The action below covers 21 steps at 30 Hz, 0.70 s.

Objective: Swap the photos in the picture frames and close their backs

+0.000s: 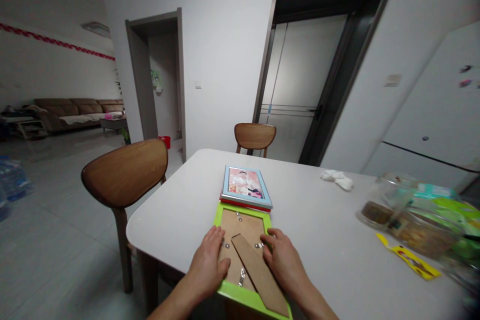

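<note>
Two hands, one green frame

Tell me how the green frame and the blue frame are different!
The green frame lies face down, showing brown board and metal clips; the blue frame shows its pink picture. The left hand and right hand touch the green frame; neither touches the blue frame. Both are rectangular.

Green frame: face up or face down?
Face down: its brown backing board, metal clips and support leg show inside the green frame; no picture is visible.
</note>
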Each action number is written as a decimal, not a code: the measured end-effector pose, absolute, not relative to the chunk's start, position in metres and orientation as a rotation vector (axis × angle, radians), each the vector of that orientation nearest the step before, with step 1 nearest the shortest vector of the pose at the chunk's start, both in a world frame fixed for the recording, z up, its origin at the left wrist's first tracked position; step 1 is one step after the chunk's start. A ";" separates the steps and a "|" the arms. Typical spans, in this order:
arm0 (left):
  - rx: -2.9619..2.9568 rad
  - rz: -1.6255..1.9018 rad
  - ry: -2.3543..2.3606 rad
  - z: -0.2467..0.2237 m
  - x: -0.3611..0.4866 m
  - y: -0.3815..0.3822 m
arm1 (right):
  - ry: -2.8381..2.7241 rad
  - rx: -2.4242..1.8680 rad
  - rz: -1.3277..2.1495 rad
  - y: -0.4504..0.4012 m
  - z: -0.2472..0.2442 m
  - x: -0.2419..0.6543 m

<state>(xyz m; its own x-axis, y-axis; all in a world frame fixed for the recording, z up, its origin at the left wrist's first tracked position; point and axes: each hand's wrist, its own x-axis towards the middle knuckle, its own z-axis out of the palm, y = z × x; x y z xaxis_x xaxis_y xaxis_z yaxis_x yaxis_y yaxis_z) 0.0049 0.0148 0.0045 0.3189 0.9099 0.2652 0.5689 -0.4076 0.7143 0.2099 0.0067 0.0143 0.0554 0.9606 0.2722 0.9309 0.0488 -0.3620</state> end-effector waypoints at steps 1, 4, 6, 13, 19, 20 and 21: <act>2.069 0.925 1.292 0.003 0.005 0.015 | -1.883 -1.892 0.083 0.007 0.015 0.210; 2.015 0.970 1.270 0.000 0.006 0.013 | -1.898 -1.892 0.061 0.007 0.017 0.211; 1.996 0.994 1.258 -0.001 0.005 0.013 | -1.921 -1.916 0.012 0.009 0.019 0.210; 1.926 1.100 1.325 -0.007 0.004 0.014 | -2.011 -1.863 -0.034 0.040 0.022 0.181; 1.996 1.030 1.376 -0.006 0.005 0.015 | -1.964 -1.915 -0.060 0.060 0.016 0.167; 2.002 1.031 1.380 -0.006 0.006 0.015 | -1.964 -1.915 -0.058 0.060 0.016 0.167; 2.003 1.036 1.381 -0.006 0.006 0.015 | -1.966 -1.914 -0.055 0.060 0.016 0.168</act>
